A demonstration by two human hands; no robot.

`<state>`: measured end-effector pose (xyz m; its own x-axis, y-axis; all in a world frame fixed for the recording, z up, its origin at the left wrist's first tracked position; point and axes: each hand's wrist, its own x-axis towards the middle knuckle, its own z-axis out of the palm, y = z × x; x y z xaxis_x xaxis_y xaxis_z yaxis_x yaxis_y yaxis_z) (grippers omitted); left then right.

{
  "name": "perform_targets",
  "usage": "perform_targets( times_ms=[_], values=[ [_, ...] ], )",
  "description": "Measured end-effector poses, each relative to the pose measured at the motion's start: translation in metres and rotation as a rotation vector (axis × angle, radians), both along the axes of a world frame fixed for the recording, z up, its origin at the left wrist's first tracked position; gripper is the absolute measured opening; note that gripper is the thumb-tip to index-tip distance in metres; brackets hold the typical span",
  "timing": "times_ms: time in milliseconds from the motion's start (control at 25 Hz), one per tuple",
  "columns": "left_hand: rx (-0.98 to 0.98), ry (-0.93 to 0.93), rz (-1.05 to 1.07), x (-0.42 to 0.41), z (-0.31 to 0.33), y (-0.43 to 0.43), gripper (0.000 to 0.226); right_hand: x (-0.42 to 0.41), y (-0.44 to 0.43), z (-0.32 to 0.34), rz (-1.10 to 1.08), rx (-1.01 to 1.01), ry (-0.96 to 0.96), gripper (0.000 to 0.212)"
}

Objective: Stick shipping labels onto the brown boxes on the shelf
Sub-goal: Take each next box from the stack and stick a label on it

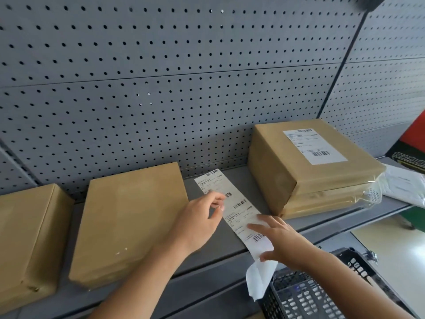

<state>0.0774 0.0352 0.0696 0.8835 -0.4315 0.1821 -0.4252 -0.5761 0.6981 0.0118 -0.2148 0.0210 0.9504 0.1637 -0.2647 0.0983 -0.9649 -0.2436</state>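
A long white strip of shipping labels (pixel 236 209) lies on the grey shelf (pixel 207 256) between two brown boxes, its tail hanging over the front edge. My left hand (pixel 197 219) pinches the strip's left edge beside a barcode. My right hand (pixel 280 240) presses flat on the strip's lower part. The middle brown box (pixel 128 219) has a bare top. The right brown box (pixel 305 166) is taller and carries a white label (pixel 315 145) on top. A third bare brown box (pixel 25 242) sits at far left.
A grey pegboard wall (pixel 184 77) backs the shelf. A black plastic basket (pixel 322 293) stands below right, under the hanging strip. White papers in clear plastic (pixel 404 185) lie right of the labelled box, before a red and black carton (pixel 411 146).
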Motion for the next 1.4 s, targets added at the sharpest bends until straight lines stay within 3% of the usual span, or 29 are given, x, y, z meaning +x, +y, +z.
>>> perform_targets(
  times_ms=[200,400,480,600,720,800,960,1160,1400],
  values=[
    [-0.073,0.033,0.030,0.002,-0.005,0.001,0.021,0.006,0.000,0.009,-0.042,0.164,-0.120,0.059],
    [-0.132,0.161,0.129,0.007,0.004,0.000,0.018,0.019,0.017,0.034,-0.126,0.322,-0.299,0.053],
    [-0.204,0.258,0.159,0.011,0.008,-0.003,0.022,0.022,0.025,0.044,-0.124,0.362,-0.357,0.055],
    [-0.461,0.529,0.207,0.020,0.017,-0.010,0.029,0.020,0.036,0.053,-0.073,0.366,-0.443,0.061],
    [-0.651,0.719,0.280,0.034,0.020,-0.013,0.032,0.015,0.042,0.053,-0.020,0.335,-0.528,0.055],
    [-0.642,0.733,0.327,0.041,0.018,-0.015,0.034,0.011,0.045,0.050,0.036,0.296,-0.544,0.053],
    [-0.603,0.621,0.338,0.044,0.020,-0.017,0.042,0.005,0.045,0.055,0.101,0.304,-0.382,0.064],
    [-0.592,0.532,0.213,0.041,0.022,-0.019,0.055,0.044,0.049,0.072,-0.015,0.305,-0.608,0.031],
    [-0.594,0.525,0.161,0.040,0.023,-0.019,0.050,0.093,0.067,0.071,0.079,0.223,-0.666,0.032]
  ],
)
